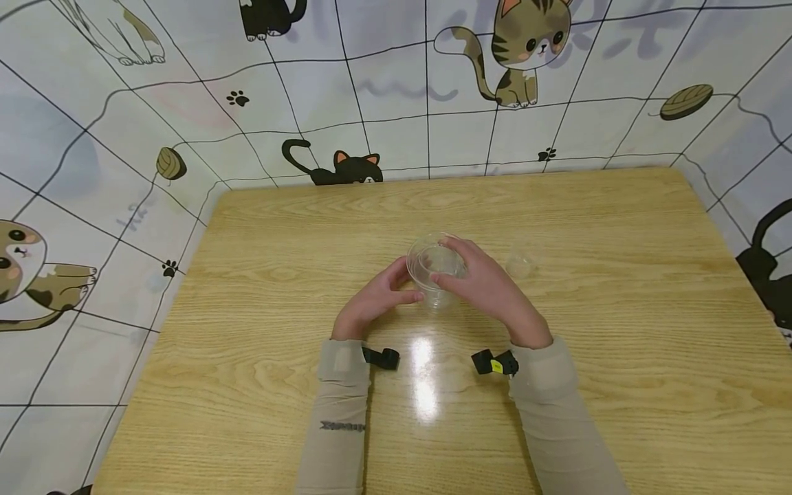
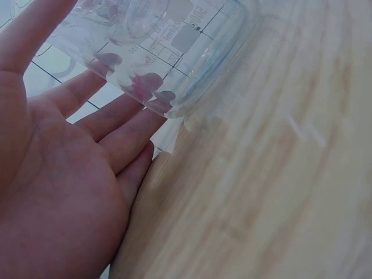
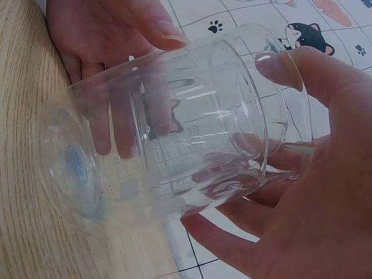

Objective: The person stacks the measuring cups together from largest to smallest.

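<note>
A clear glass beaker (image 1: 436, 300) with printed measuring marks stands upright on the table in front of me. In the right wrist view the beaker (image 3: 125, 174) shows two rims at its mouth, as if a smaller clear vessel (image 3: 279, 110) sits inside; its exact shape is hard to tell. My left hand (image 1: 382, 294) holds the beaker's side between thumb and fingers; those fingers show through the glass. With thumb and fingers, my right hand (image 1: 485, 280) grips around the top rim. The left wrist view shows the left hand (image 2: 75, 157) against the beaker's wall.
Just right of my right hand, a small clear glass piece (image 1: 521, 264) rests on the wooden table (image 1: 266, 275); its kind is too faint to tell. Cat-patterned sheeting (image 1: 396, 89) rises behind the table's back edge and along both sides.
</note>
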{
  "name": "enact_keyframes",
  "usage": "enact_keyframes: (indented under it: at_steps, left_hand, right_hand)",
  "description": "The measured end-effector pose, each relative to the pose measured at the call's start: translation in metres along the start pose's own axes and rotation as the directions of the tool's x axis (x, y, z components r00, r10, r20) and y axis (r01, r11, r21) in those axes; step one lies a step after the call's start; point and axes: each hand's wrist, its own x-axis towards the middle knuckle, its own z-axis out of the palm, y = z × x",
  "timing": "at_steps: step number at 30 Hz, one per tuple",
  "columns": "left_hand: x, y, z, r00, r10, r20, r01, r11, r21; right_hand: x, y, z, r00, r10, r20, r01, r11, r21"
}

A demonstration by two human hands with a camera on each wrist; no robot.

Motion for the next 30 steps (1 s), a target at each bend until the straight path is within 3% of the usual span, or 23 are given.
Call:
enact_keyframes:
  at_steps: [21,30]
  left_hand:
    - [-0.0009,-0.0004,-0.0001,1.0,-0.013,0.001,0.013,1.0,0.015]
    - [0.0025,-0.0062,-0.0006,1.0,0.0,0.001,0.0,1.0,-0.024]
  right_hand:
    - [-0.0005,0.0007,0.0002,1.0,-0.009,0.015,0.009,1.0,0.005]
    - [-0.0011,0.0016,0.0001,1.0,-0.03,0.004,0.03,1.0,0.005]
